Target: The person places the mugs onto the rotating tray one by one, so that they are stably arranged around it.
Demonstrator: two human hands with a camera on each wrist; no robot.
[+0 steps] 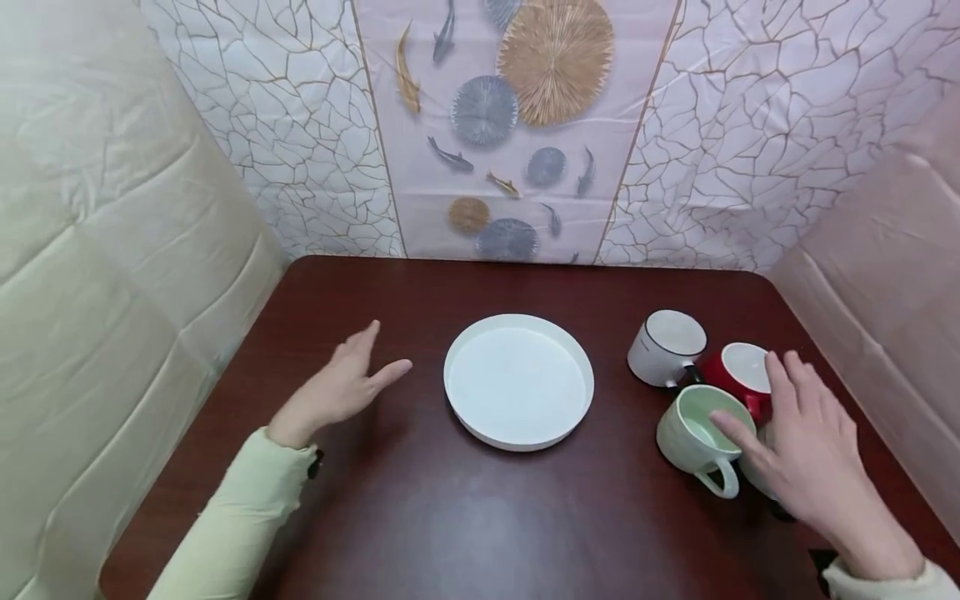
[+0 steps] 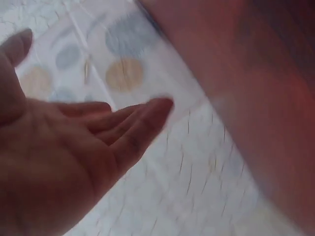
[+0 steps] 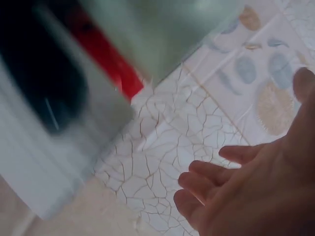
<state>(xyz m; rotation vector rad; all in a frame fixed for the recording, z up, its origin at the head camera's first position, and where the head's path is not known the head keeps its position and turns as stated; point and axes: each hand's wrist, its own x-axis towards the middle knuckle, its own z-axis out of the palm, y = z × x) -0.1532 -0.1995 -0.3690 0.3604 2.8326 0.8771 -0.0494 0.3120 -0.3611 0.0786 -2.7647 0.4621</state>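
My left hand (image 1: 341, 390) is held over the left part of the table, thumb apart from its straight fingers, holding nothing. To its right lies a round white tray (image 1: 517, 383) with a low rim. My right hand (image 1: 813, 458) hovers with spread fingers over a group of mugs at the right and grips none of them. Nearest its thumb is a pale green mug (image 1: 681, 442), handle toward me. Behind stand a white mug (image 1: 651, 360) with a dark rim and a red mug (image 1: 722, 375). Another pale mug (image 1: 756, 473) is mostly hidden under the right hand.
The dark red-brown table (image 1: 480, 517) has a patterned cloth wall (image 1: 480, 192) behind it. Pale padded panels (image 1: 120, 275) rise along the left and right sides. In the right wrist view, a blurred light mug (image 3: 98, 147) with a black handle is close to the camera.
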